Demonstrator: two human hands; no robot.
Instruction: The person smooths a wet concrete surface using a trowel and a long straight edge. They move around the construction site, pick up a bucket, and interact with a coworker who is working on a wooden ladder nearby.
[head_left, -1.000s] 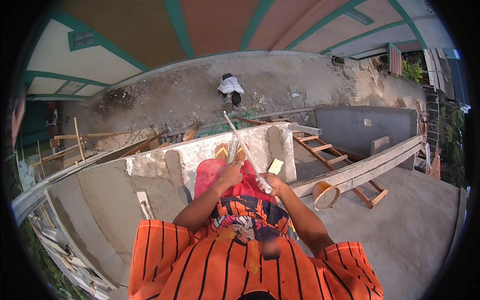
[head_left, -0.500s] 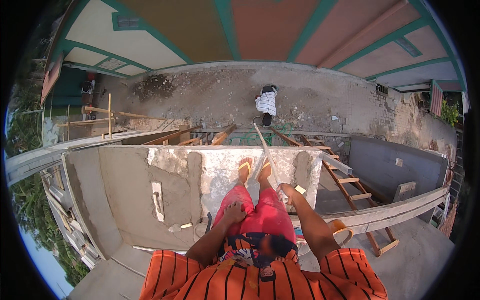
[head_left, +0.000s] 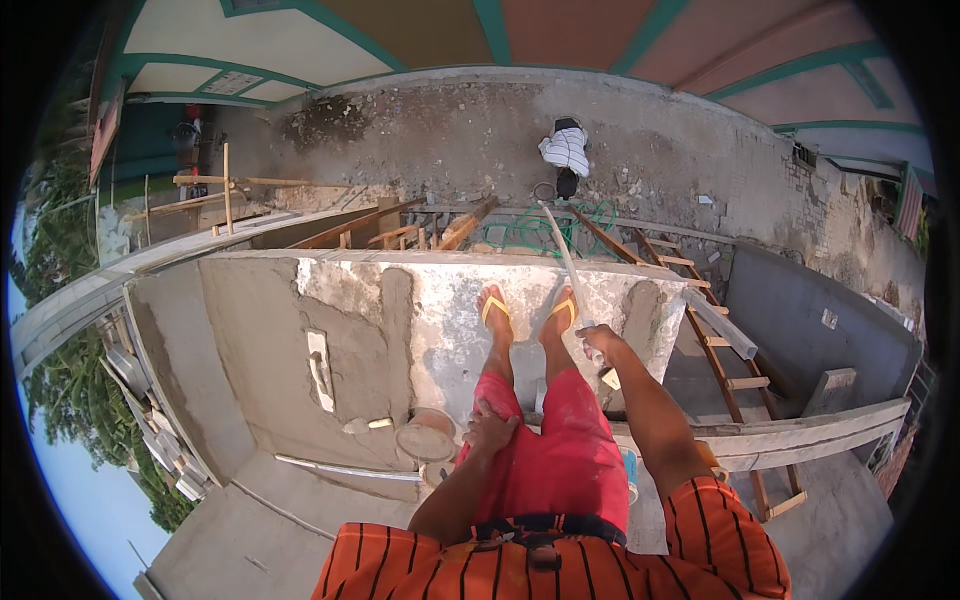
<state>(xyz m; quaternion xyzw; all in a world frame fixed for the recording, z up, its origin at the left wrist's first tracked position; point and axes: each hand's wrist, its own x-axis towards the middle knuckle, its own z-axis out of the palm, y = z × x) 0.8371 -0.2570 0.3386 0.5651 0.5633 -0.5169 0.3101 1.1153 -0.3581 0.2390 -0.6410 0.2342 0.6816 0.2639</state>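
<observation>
My right hand (head_left: pixel 603 347) is closed around the near end of a long pale pole (head_left: pixel 564 250), which slants forward past the slab's far edge. A small yellowish block (head_left: pixel 610 378) lies close below that hand; its kind is unclear. My left hand (head_left: pixel 490 430) rests on my left thigh, holding nothing, its fingers laid over the red shorts. My feet in yellow flip-flops stand on the plastered slab (head_left: pixel 450 320). To the left lie a plastering float (head_left: pixel 320 370) and a trowel (head_left: pixel 368 425). A round tub (head_left: pixel 425 436) sits beside my left knee.
Down on the ground ahead, a person in a white striped top (head_left: pixel 565 150) bends near a bucket (head_left: pixel 543 191) and a tangled green hose (head_left: pixel 520 232). A wooden ladder (head_left: pixel 715 340) leans at the right. Timber pieces (head_left: pixel 470 222) jut beyond the far edge. A blue container (head_left: pixel 629 470) stands by my right thigh.
The view has shifted, with my legs and the tub showing more fully. My right hand keeps hold of the pole, and my left hand stays on my thigh.
</observation>
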